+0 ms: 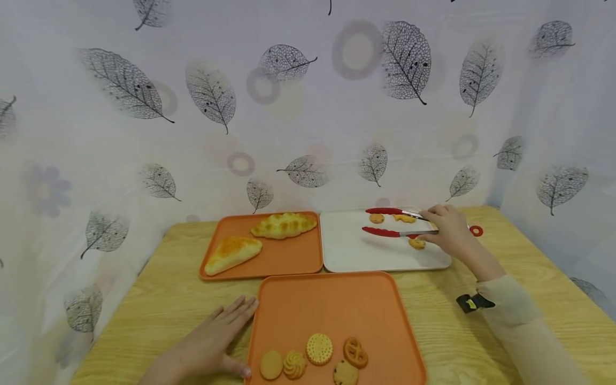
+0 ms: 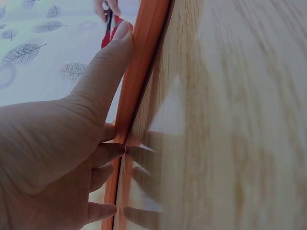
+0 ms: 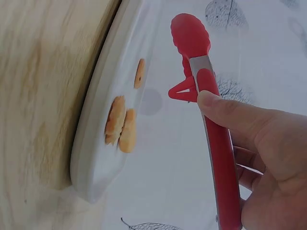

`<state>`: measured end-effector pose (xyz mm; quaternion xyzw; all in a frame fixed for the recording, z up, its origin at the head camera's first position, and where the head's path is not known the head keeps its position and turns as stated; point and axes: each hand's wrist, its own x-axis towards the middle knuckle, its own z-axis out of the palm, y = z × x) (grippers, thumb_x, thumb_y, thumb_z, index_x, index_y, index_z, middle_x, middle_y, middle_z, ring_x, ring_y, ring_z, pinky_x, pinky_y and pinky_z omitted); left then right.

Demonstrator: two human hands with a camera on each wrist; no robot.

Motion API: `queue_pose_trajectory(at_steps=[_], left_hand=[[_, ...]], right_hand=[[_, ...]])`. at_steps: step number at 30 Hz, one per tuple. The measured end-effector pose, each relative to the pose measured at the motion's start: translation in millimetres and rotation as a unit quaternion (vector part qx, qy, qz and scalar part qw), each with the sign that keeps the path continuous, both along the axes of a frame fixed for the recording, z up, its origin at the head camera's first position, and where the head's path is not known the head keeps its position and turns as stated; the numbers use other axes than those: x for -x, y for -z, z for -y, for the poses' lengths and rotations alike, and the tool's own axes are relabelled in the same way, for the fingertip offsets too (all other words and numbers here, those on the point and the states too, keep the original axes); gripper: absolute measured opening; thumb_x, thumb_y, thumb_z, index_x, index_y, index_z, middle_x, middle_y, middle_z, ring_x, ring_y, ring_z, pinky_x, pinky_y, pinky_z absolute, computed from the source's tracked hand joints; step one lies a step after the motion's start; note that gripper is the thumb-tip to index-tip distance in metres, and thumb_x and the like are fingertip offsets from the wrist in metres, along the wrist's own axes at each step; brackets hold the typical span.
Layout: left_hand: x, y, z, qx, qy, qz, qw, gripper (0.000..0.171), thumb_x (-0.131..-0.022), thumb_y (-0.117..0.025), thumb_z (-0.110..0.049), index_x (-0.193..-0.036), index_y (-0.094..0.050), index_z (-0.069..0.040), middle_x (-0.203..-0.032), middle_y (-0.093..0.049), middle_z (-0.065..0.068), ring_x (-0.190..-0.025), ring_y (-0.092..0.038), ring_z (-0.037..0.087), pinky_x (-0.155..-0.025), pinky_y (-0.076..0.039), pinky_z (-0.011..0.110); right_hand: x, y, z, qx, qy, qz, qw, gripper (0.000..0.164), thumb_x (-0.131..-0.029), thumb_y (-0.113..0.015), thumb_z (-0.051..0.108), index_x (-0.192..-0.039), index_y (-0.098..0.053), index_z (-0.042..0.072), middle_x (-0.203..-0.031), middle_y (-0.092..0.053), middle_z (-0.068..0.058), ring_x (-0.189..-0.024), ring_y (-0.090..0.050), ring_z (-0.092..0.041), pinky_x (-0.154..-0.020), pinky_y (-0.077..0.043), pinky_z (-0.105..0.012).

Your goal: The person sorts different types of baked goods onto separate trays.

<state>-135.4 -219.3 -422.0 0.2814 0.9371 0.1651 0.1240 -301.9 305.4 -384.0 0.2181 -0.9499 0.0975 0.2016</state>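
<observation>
While the right hand (image 1: 449,230) grips tongs (image 3: 219,148) and the left hand (image 1: 212,339), unclenched, touches the orange tray (image 1: 332,302), careless closing could scatter adjacent biscuits (image 3: 115,120).

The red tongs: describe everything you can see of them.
The tongs have red, wavy-edged heads that look like silicone, shiny metal-looking arms with red grip strips, a small triangular red loop near one head, and a red ring at the opposite end. The right hand grips the arms. They are spread open over the white tray, heads pointing left in the head view, with nothing pinched between them.
</observation>
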Motion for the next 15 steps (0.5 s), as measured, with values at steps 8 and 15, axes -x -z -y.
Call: queue_pose_trajectory(at_steps=[8, 15], left_hand=[[1.6, 1.6, 1, -0.014, 0.0, 0.022, 0.9997, 0.115, -0.07, -0.063, -0.072, -0.158, -0.016, -0.014, -0.163, -0.02, 0.01, -0.149, -0.016, 0.039, -0.109, -0.023, 0.07], [2.3, 1.1, 2, -0.02, 0.0, 0.029, 0.9994, 0.115, -0.07, -0.063, -0.071, -0.158, -0.015, -0.015, -0.164, -0.019, 0.01, -0.149, -0.016, 0.04, -0.109, -0.022, 0.071]], right_hand=[[-25.3, -0.5, 4, 0.014, -0.111, -0.092, 0.989, 0.059, -0.058, -0.088, 0.015, -0.11, -0.07, -0.004, -0.101, -0.064, -0.02, -0.09, -0.056, -0.038, -0.071, -0.046, -0.053], [-47.0, 0.2, 3, 0.022, -0.156, -0.069, 0.985, 0.063, -0.055, -0.09, 0.015, -0.112, -0.07, -0.001, -0.101, -0.063, -0.012, -0.09, -0.053, -0.028, -0.071, -0.043, -0.042]])
